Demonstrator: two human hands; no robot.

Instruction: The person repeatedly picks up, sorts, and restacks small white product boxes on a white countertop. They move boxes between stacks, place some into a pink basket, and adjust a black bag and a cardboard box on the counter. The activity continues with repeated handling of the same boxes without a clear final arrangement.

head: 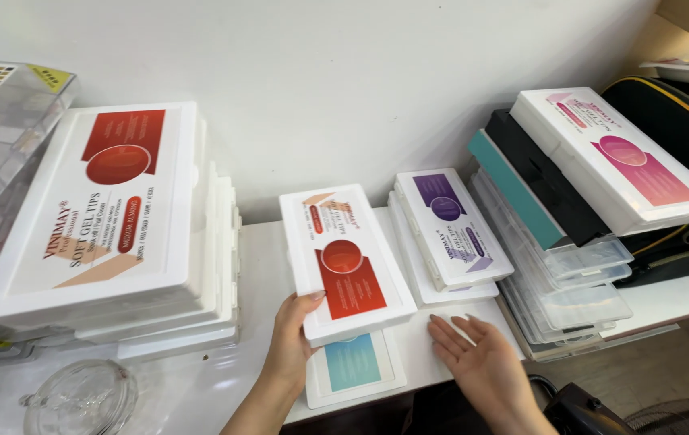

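I see the left hand gripping the near edge of the red-labelled white box, thumb on the lid, fingers under the edge. This box serves as my landmark. It rests tilted on top of a blue-labelled white box, which lies flat on the white table and protrudes beyond the landmark's near edge.

The right hand is to the right of the landmark, fingers spread and extended, palm partly turned up, holding nothing. Its fingertips hover just beside the landmark's near right corner; I cannot tell whether they touch the table.

Directly right of the landmark stands a purple-labelled box on another white box. Further right is a stack of clear trays, topped by a pink-labelled box. Left of the landmark sits a tall stack of white boxes. Near-left of it stands a glass dish.
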